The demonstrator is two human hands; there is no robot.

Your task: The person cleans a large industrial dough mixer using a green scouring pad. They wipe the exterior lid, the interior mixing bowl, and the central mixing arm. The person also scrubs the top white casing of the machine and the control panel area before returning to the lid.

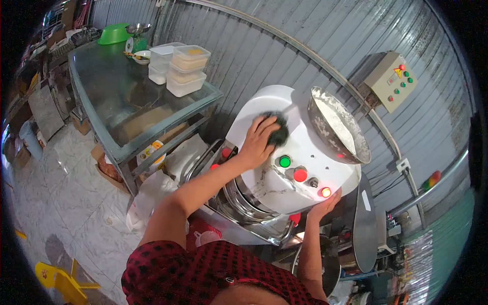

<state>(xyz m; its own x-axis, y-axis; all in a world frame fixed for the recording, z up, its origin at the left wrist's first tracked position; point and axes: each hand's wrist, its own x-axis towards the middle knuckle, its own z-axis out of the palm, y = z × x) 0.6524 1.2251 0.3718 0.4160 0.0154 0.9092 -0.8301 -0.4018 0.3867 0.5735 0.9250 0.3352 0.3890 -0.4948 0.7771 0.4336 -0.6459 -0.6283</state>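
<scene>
My left hand (260, 143) grips a dark green scouring pad (279, 131) and presses it on the white top of a machine (305, 133) that looks like a dough mixer. My right hand (326, 206) rests against the machine's lower right edge, its fingers partly hidden. Between the hands are a green button (284, 161), a red button (300, 175), a black knob (313, 182) and a lit red lamp (326, 191). Tilted on the machine's right side is a metal bowl (314, 114) holding white powder. A steel mixing bowl (244, 202) shows beneath the machine's head.
At the upper left, a glass-topped table (114, 84) carries stacked plastic containers (187, 70), a scale (130, 45) and a green basin (114, 33). A control box (392, 82) hangs on the corrugated wall. A yellow stool (61, 280) stands on the floor at lower left.
</scene>
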